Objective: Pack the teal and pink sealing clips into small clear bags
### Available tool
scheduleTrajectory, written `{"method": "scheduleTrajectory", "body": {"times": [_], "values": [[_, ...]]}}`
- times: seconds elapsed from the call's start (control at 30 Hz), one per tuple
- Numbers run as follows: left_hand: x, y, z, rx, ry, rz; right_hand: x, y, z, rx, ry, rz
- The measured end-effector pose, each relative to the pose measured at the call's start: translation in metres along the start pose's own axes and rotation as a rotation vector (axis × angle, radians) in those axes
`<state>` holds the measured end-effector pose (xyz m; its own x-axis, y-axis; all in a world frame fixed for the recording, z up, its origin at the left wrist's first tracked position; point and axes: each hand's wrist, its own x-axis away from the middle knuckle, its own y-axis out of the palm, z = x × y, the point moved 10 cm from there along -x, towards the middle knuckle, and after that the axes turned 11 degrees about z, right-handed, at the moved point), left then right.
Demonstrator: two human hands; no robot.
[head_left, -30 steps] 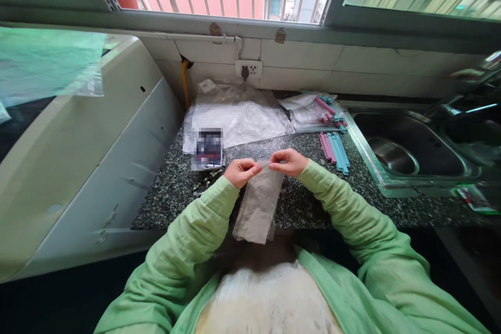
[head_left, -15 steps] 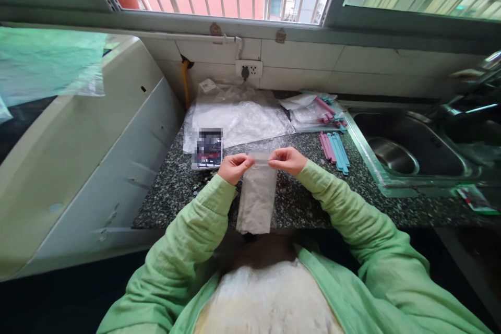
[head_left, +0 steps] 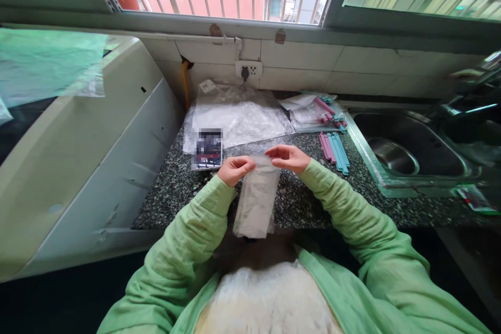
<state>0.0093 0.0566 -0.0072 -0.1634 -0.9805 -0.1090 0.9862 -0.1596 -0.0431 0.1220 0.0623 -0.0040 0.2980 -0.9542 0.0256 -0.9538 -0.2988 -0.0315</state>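
Both hands hold a small clear plastic bag (head_left: 256,201) by its top edge above the speckled granite counter (head_left: 172,188). My left hand (head_left: 234,169) pinches the bag's top left corner. My right hand (head_left: 288,158) grips the top right, with its fingers stretched along the bag's mouth. The bag hangs down toward my body and its lower end reaches past the counter's front edge.
A pile of clear plastic bags (head_left: 237,115) lies at the back of the counter, with a small card (head_left: 207,148) in front of it. Pink and blue sealing sticks (head_left: 334,148) lie to the right beside the steel sink (head_left: 407,151). A white appliance (head_left: 78,151) stands on the left.
The bag has been turned from slanting to hanging nearly straight. My right hand has lifted slightly and its fingers have spread along the bag's top edge.
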Motion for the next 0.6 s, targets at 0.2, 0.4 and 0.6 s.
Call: {"method": "scheduleTrajectory", "body": {"times": [0.2,0.4,0.6], "values": [[0.003,0.007,0.004,-0.014,-0.015,-0.037,0.005,0.007,-0.004,0.072,-0.033,-0.013],[0.0,0.003,-0.011,-0.069,-0.037,-0.055,0.006,0.005,-0.008,0.172,-0.095,0.027],[-0.001,-0.004,-0.008,-0.029,-0.002,0.054,0.006,0.006,-0.012,0.303,-0.15,0.021]]}}
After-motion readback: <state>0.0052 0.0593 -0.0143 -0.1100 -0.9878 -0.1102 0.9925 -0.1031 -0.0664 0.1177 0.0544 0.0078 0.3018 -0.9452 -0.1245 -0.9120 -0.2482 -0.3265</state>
